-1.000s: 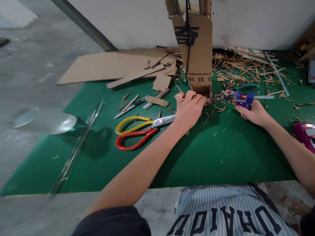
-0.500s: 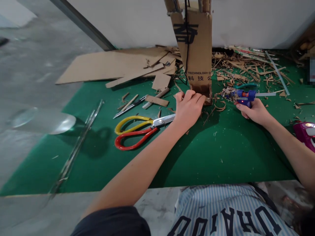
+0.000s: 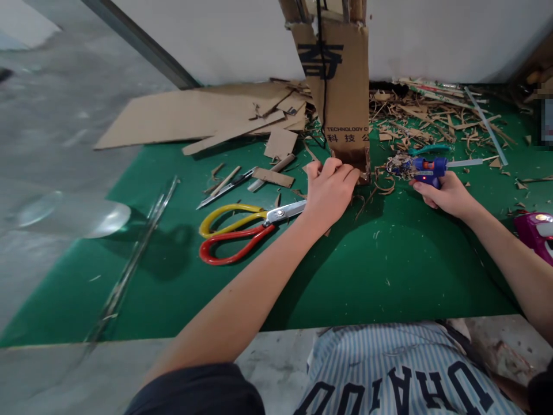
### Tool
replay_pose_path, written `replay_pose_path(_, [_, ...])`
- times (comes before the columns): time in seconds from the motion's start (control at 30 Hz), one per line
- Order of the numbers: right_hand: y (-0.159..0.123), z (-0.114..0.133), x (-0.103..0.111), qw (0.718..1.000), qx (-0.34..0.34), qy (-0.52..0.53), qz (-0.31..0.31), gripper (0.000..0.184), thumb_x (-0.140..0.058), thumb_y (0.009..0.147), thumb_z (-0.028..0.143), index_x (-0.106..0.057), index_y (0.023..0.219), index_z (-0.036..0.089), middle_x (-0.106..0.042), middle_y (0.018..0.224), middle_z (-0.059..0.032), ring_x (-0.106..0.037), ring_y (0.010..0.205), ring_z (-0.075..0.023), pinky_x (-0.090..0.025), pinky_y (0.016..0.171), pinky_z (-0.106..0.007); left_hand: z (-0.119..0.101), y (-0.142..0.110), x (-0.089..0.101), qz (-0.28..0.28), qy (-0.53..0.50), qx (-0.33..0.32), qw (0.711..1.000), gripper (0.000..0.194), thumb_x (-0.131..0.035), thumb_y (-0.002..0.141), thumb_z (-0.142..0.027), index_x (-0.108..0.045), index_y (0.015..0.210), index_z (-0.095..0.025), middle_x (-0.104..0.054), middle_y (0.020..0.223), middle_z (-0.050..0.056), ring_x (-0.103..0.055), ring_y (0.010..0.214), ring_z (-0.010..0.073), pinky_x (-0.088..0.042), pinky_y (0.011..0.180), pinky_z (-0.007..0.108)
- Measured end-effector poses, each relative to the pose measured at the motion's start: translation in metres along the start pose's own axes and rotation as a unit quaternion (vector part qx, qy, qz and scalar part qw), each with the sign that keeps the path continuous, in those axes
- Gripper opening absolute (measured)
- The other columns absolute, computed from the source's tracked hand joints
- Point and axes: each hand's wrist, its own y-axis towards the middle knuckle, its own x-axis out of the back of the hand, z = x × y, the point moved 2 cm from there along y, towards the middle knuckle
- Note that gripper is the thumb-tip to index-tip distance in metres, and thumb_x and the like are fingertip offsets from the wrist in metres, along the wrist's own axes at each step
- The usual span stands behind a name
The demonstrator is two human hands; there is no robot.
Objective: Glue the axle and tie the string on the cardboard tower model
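A tall cardboard piece [image 3: 345, 98] with printed lettering stands on the green table, a black cord hanging down its front. My left hand [image 3: 330, 190] is closed over the lower front edge of this cardboard, its fingertips partly hidden inside. In my right hand [image 3: 443, 193] is a blue hot glue gun [image 3: 432, 167], a glue stick poking out of its back and its nozzle pointing left at the cardboard's base. Cardboard scraps and strands cling to the gun's front. Scissors [image 3: 248, 222] with one yellow and one red handle lie left of my left hand, blade tips hidden behind it.
A large flat cardboard sheet [image 3: 181, 112] lies at the back left. Several shreds [image 3: 419, 124] are heaped at the back right. A utility knife [image 3: 227, 188], thin clear sticks [image 3: 138, 253] and a clear cylinder [image 3: 78, 214] are on the left; a magenta tool [image 3: 533, 233] is at right.
The whole view has shifted slightly, with things appearing a little further left. Both hands keep their hold on the cardboard and the glue gun.
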Motion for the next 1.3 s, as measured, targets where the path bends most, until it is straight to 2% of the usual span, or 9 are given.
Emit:
replay_pose_path(0.27, [-0.0032, -0.0004, 0.0030, 1.000, -0.006, -0.002, 0.015, 0.048, -0.078, 0.084, 0.068, -0.061, 0.082, 0.024, -0.047, 0.047, 0.0070, -0.040, 0.041, -0.0092, -0.034, 0.045, -0.029, -0.0018, 0.0020, 0.0029, 0.050, -0.005, 0.038, 0.998, 0.027, -0.049, 0.105, -0.016, -0.074, 0.101, -0.027, -0.077, 0.104, 0.009, -0.058, 0.116, 0.0314, -0.039, 0.097, 0.054])
replay_pose_path(0.47, [-0.0037, 0.0024, 0.0042, 1.000, -0.018, -0.014, 0.016, 0.056, -0.076, 0.082, 0.074, -0.053, 0.069, 0.025, -0.046, 0.045, 0.0051, -0.040, 0.041, -0.0094, -0.033, 0.044, -0.030, -0.0008, 0.0009, 0.0010, 0.028, 0.001, 0.015, 0.999, 0.030, -0.047, 0.106, -0.016, -0.075, 0.103, -0.026, -0.078, 0.102, 0.010, -0.058, 0.113, 0.0316, -0.039, 0.097, 0.055])
replay_pose_path(0.73, [-0.0043, 0.0023, 0.0046, 1.000, -0.013, -0.008, 0.020, 0.051, -0.076, 0.084, 0.070, -0.055, 0.073, 0.025, -0.045, 0.045, 0.0056, -0.039, 0.041, -0.0096, -0.032, 0.044, -0.030, -0.0009, 0.0000, 0.0004, -0.009, 0.030, -0.011, 0.999, 0.029, -0.048, 0.105, -0.015, -0.073, 0.104, -0.029, -0.078, 0.096, 0.007, -0.059, 0.109, 0.0297, -0.040, 0.093, 0.051])
replay_pose_path(1.07, [-0.0045, 0.0015, 0.0055, 1.000, -0.004, 0.001, 0.027, 0.049, -0.077, 0.084, 0.069, -0.057, 0.078, 0.025, -0.045, 0.046, 0.0070, -0.040, 0.041, -0.0094, -0.034, 0.045, -0.029, -0.0027, 0.0009, 0.0012, 0.035, 0.004, 0.016, 0.999, 0.030, -0.048, 0.104, -0.012, -0.073, 0.106, -0.028, -0.077, 0.106, 0.010, -0.057, 0.116, 0.0319, -0.038, 0.095, 0.054])
replay_pose_path(1.3, [-0.0038, -0.0042, 0.0077, 1.000, -0.006, 0.009, 0.028, 0.044, -0.080, 0.084, 0.063, -0.059, 0.082, 0.025, -0.046, 0.047, 0.0073, -0.041, 0.040, -0.0098, -0.034, 0.044, -0.029, -0.0021, -0.0002, 0.0000, 0.010, 0.015, 0.005, 1.000, 0.029, -0.050, 0.103, -0.011, -0.072, 0.105, -0.030, -0.077, 0.100, 0.008, -0.057, 0.113, 0.0312, -0.038, 0.094, 0.052])
